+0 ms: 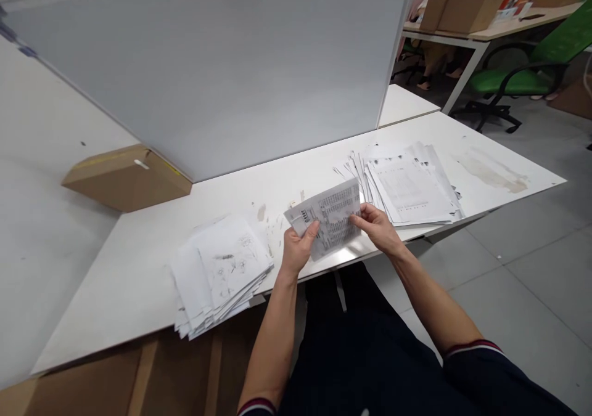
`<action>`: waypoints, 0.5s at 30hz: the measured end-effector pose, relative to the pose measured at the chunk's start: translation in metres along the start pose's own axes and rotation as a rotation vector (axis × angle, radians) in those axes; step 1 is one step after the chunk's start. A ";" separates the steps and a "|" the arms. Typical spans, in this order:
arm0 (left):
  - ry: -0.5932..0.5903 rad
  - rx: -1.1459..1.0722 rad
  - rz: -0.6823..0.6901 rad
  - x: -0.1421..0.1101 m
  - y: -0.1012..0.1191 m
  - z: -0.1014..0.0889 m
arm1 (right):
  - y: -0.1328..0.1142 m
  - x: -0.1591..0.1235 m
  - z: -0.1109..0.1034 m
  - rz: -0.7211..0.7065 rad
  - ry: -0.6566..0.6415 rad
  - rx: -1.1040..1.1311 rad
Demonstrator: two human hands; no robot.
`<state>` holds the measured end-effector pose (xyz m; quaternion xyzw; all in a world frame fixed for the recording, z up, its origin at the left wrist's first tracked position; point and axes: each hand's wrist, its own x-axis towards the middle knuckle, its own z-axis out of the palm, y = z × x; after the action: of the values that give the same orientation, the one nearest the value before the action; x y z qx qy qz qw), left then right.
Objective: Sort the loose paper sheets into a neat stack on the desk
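A printed sheet of paper (340, 209), covered in dark columns of text, is held tilted above the front edge of the white table. My left hand (297, 248) grips its lower left side, thumb on top. On the right side, my right hand (377, 225) pinches the same sheet between thumb and fingers. To the left lies an uneven paper stack (235, 256) whose top page bears faint sketches. Another spread-out paper pile (409, 188) rests to the right, close to my right hand. Whether the held paper is one sheet or folded, I cannot tell.
A whiteboard (259, 65) stands along the back of the white table (134, 268). One cardboard box (129, 179) sits at the back left corner. Beyond, at right, are a green chair (518, 80) and a desk with boxes (472, 9); a person's feet show beneath.
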<state>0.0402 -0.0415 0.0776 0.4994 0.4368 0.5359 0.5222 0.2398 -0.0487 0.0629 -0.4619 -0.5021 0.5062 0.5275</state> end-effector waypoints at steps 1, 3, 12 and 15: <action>0.017 0.032 0.053 0.000 0.005 -0.002 | -0.002 0.002 0.004 -0.054 0.029 0.076; 0.054 0.044 0.140 0.001 0.007 -0.006 | 0.000 0.007 0.011 -0.135 0.074 0.160; 0.128 -0.042 0.145 0.009 -0.035 -0.016 | 0.032 0.012 0.014 -0.095 -0.034 0.054; 0.148 -0.115 0.155 0.010 -0.034 -0.015 | 0.007 0.013 0.007 -0.121 -0.042 -0.135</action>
<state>0.0298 -0.0287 0.0433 0.4599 0.4026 0.6344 0.4733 0.2324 -0.0358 0.0567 -0.4548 -0.5729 0.4478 0.5141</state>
